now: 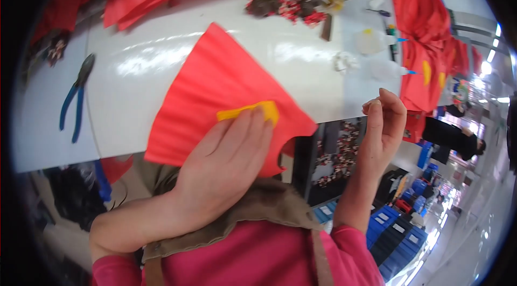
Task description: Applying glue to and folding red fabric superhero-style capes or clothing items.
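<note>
Evidently: L. hand flat on yellow patch, fingers extended, grasping nothing, prob. to stop it shifting; red cloth panel beneath; R. hand raised to its right, fingers curled (contents, if any, can't tell); blue-handled pliers well left, prob. parked clear.

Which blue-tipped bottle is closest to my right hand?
The lower bottle in the picture, just beyond your right hand; the upper bottle is farther from it.

a hand could pass between pliers and red cloth; bottles (blue-tipped) obstruct beyond the right hand.
</note>
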Demonstrator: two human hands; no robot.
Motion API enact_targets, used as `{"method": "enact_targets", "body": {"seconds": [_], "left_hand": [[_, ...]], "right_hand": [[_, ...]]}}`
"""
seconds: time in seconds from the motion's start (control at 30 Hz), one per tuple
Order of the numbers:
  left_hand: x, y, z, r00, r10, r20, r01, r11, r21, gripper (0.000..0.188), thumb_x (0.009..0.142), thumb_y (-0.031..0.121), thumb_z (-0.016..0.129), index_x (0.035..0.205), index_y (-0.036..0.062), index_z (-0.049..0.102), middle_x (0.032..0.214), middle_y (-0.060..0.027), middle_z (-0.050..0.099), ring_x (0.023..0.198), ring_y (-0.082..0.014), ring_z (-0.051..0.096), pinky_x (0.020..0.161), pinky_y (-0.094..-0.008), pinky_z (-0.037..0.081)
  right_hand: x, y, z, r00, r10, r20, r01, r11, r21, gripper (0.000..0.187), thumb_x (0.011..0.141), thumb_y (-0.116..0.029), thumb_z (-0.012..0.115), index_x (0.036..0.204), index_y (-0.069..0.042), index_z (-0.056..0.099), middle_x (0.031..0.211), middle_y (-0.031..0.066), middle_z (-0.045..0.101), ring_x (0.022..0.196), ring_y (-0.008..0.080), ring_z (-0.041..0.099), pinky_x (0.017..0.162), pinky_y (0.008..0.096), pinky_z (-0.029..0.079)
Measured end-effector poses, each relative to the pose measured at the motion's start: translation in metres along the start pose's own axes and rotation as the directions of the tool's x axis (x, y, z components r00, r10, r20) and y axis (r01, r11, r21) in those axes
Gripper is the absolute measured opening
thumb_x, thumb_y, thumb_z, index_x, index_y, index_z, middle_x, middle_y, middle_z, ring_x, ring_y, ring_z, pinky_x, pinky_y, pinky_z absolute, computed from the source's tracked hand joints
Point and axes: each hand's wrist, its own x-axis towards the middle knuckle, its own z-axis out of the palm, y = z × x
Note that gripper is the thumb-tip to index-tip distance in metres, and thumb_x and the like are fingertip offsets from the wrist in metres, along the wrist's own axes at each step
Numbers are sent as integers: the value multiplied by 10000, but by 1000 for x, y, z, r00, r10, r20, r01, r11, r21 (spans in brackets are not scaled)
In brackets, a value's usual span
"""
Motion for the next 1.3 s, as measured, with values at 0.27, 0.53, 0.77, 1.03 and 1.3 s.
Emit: {"method": "enact_targets", "body": {"seconds": [0.27, 0.53, 0.77, 1.03, 1.3], "left_hand": [[-7, -1, 5, 998, 62, 5, -62, 989, 133, 435, 800, 178, 504, 1188, -8, 566, 1211, -145, 561, 1137, -254, 509, 956, -339, 433], [-3, 4, 7, 999, -5, -39, 6, 999, 33, 404, 776, 136, 524, 1152, 9, 598, 1222, -144, 564, 1118, -253, 551, 905, -357, 475], [-3, 4, 2, 1000, -16, -11, 17, 998, 53, 381, 799, 142, 579, 1160, 20, 598, 1236, -132, 557, 1110, -243, 557, 900, -350, 476], [-1, 6, -1, 999, 27, 31, -29, 998, 50, 439, 791, 168, 629, 1199, 18, 569, 1251, -145, 544, 1127, -272, 545, 894, -364, 476], [-2, 8, 0, 998, -25, 63, 20, 996, 81, 448, 799, 157, 624, 1218, 16, 553, 1254, -143, 536, 1134, -268, 539, 897, -354, 474]], "right_hand": [[28, 5, -1, 986, 5, -168, -15, 998, -57, 467, 903, -65, 576, 1320, 23, 385, 1281, 143, 476, 1163, 206, 483, 994, 319, 379], [83, 32, -1, 989, -13, -149, -8, 990, -138, 576, 880, -171, 669, 1314, 57, 366, 1295, 178, 452, 1223, 236, 447, 1028, 323, 362], [79, 49, 8, 990, -18, -141, -6, 986, -166, 624, 851, -183, 705, 1312, 65, 365, 1255, 178, 465, 1192, 233, 466, 989, 319, 414], [84, 58, 6, 987, -7, -159, -20, 985, -170, 684, 825, -219, 723, 1311, 88, 353, 1264, 194, 460, 1199, 235, 465, 949, 320, 449], [107, 67, 7, 997, -83, 1, 80, 957, -278, 302, 864, -292, 673, 983, -26, 592, 785, 28, 588, 733, 128, 536, 669, 262, 432]]}}
